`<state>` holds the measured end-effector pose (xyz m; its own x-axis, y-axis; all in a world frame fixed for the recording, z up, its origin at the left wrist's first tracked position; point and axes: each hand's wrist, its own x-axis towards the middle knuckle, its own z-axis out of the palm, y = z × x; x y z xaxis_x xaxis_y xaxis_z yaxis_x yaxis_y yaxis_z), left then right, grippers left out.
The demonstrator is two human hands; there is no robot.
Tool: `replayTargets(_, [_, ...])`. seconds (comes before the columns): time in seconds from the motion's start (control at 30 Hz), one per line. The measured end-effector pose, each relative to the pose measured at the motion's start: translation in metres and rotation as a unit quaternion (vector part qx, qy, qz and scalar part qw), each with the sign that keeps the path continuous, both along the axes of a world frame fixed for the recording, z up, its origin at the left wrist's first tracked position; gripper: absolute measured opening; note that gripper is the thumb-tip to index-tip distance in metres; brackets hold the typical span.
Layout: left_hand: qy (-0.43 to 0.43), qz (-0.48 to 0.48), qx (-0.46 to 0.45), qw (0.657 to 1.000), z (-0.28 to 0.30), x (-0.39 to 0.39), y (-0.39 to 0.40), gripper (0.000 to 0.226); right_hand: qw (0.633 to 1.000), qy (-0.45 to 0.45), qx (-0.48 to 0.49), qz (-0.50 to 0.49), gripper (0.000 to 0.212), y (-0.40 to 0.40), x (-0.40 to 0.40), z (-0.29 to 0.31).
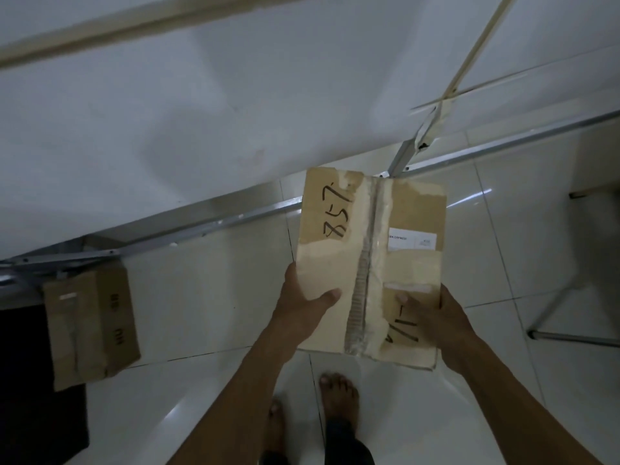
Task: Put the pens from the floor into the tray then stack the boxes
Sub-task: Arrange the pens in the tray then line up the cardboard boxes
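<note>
I hold a taped cardboard box (369, 236) marked "857" in the air above the white tiled floor, in the middle of the view. My left hand (303, 305) grips its near left edge with the thumb on top. My right hand (436, 318) grips its near right edge, thumb on top too. A second, smaller cardboard box (90, 325) lies on the floor at the left, partly under the table edge. No pens and no tray are in view.
A white table top (167, 112) on a metal frame (208, 224) fills the upper half. A metal stool leg (570, 338) stands at the right. A dark mat (37, 397) lies at the lower left. My bare feet (337, 399) are below the held box.
</note>
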<state>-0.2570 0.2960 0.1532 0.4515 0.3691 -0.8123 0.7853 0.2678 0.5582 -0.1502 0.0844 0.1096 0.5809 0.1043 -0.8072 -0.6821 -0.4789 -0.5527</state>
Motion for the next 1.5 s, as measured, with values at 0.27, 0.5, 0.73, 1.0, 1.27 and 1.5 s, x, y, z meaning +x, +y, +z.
replayTargets(0.27, [0.005,0.068,0.006,0.998,0.007,-0.060,0.019,0.072,1.000,-0.020,0.001,0.025,0.054,0.026,-0.045,0.008])
replayTargets(0.5, [0.003,0.141,0.012,0.990,0.019,-0.132,0.064,0.066,0.994,-0.021,0.059,0.093,0.052,0.082,-0.096,0.020])
replayTargets(0.73, [0.006,0.180,0.028,0.983,0.039,-0.203,0.129,0.071,0.988,-0.017,0.094,0.120,0.042,0.154,-0.162,0.036])
replayTargets(1.0, [0.012,0.226,0.021,0.974,0.042,-0.305,0.201,0.074,0.977,-0.027,0.088,0.191,0.032,0.248,-0.242,0.040])
replayTargets(1.27, [0.022,0.232,-0.013,0.972,0.005,-0.382,0.236,0.069,0.971,-0.004,0.064,0.231,0.036,0.293,-0.299,0.019])
replayTargets(1.5, [0.023,0.234,-0.030,0.971,-0.084,-0.388,0.251,0.072,0.965,-0.011,0.031,0.259,0.040,0.305,-0.302,-0.053])
